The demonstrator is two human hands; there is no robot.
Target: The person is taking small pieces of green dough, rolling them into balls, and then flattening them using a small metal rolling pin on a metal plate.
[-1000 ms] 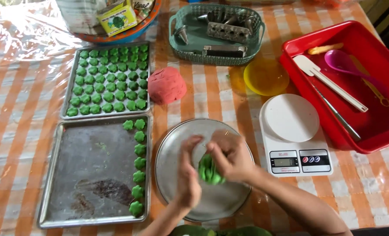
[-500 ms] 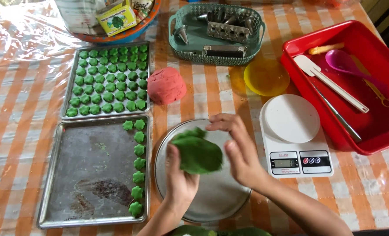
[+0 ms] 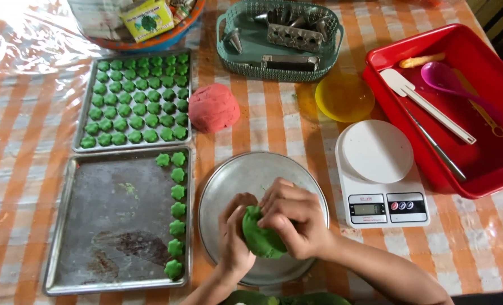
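Both my hands hold a lump of green dough (image 3: 260, 237) above the near part of a round metal plate (image 3: 246, 175). My left hand (image 3: 234, 237) cups the lump from the left. My right hand (image 3: 291, 220) presses over it from the right and top, hiding part of it. Left of the plate lies a baking tray (image 3: 105, 226) with one column of green flower-shaped pieces (image 3: 176, 214) along its right side. Behind it a second tray (image 3: 133, 99) is filled with rows of the same green pieces. A ball of red dough (image 3: 213, 107) rests on the cloth beyond the plate.
A white kitchen scale (image 3: 378, 172) stands right of the plate. A red bin (image 3: 488, 169) at far right holds a spatula, spoon and tongs. A yellow lid (image 3: 344, 96), a teal basket (image 3: 234, 62) of metal moulds and a bowl with a small box are at the back.
The green dough was spread open and lifted half a second ago; now my hands have closed around it again and brought it lower, toward the near edge of the plate.
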